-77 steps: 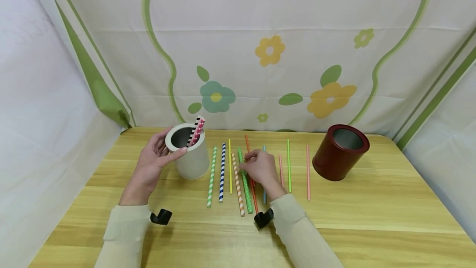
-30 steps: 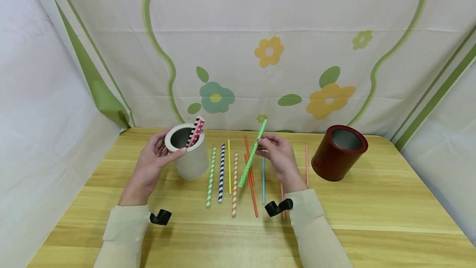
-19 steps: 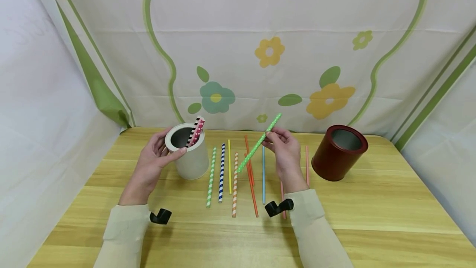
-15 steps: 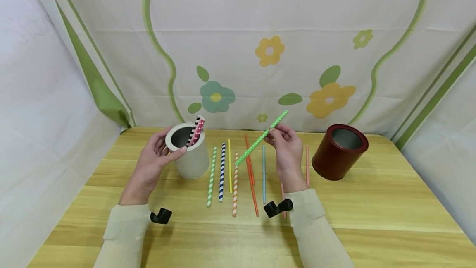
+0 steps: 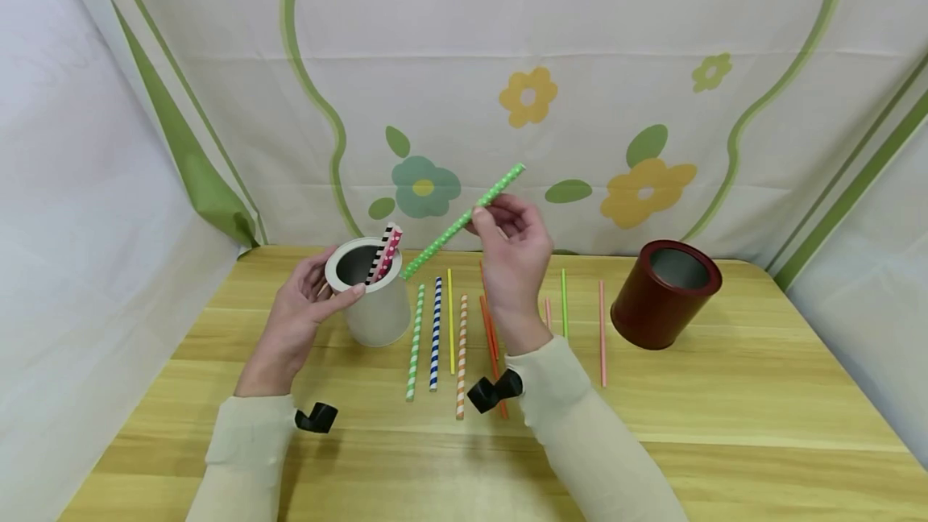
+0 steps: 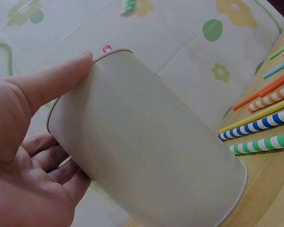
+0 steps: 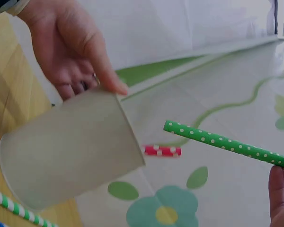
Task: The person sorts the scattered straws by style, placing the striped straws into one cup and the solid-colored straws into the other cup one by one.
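My left hand (image 5: pixel 293 321) grips a white can (image 5: pixel 380 314) at its upper left side, thumb along the rim and fingers around the wall. Inside the can lean a black-and-white striped straw (image 5: pixel 379 252) and a pink straw with white dots (image 5: pixel 389 252). My right hand (image 5: pixel 516 264) pinches a green straw with white dots (image 5: pixel 464 220) around its middle. That straw is raised and slanted, its lower end close to the can's right rim. In the right wrist view, the same green straw (image 7: pixel 222 143) points toward the can's mouth, beyond the pink straw's tip.
Several straws lie in a row on the wooden table, among them a green-striped straw (image 5: pixel 416 345), a blue-striped straw (image 5: pixel 435 337), a yellow straw (image 5: pixel 451 321) and an orange-striped straw (image 5: pixel 461 361). A dark red can (image 5: pixel 656 304) stands at the right. Patterned cloth (image 5: pixel 464 87) hangs behind.
The right hand picked up the green dotted straw from the row, lifted and tilted it, then moved left and up toward the white can. The left hand stayed on the can.
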Action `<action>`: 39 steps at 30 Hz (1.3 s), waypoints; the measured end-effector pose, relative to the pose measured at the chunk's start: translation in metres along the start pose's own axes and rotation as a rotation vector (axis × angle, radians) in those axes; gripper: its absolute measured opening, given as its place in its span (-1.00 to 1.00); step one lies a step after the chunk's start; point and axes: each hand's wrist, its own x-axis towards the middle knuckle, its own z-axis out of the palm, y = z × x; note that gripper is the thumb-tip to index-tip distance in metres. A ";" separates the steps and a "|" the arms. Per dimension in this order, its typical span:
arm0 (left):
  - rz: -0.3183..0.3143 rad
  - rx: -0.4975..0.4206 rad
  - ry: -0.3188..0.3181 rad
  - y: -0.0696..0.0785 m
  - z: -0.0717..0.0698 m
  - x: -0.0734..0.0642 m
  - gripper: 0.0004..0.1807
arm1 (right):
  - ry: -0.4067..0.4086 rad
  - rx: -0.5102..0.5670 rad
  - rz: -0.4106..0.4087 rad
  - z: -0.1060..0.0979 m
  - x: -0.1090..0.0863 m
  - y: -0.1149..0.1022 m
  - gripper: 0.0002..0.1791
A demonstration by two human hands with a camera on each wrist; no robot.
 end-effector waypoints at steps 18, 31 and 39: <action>0.013 0.020 -0.013 0.002 0.002 -0.003 -0.07 | -0.164 -0.168 0.008 0.031 -0.012 0.011 -0.76; 0.021 0.027 -0.016 0.002 0.004 -0.003 -0.08 | -0.307 -0.395 0.084 0.030 -0.022 0.029 -0.77; 0.027 0.024 -0.025 0.002 0.007 -0.003 -0.08 | -0.366 -0.437 0.097 0.030 -0.029 0.038 -0.76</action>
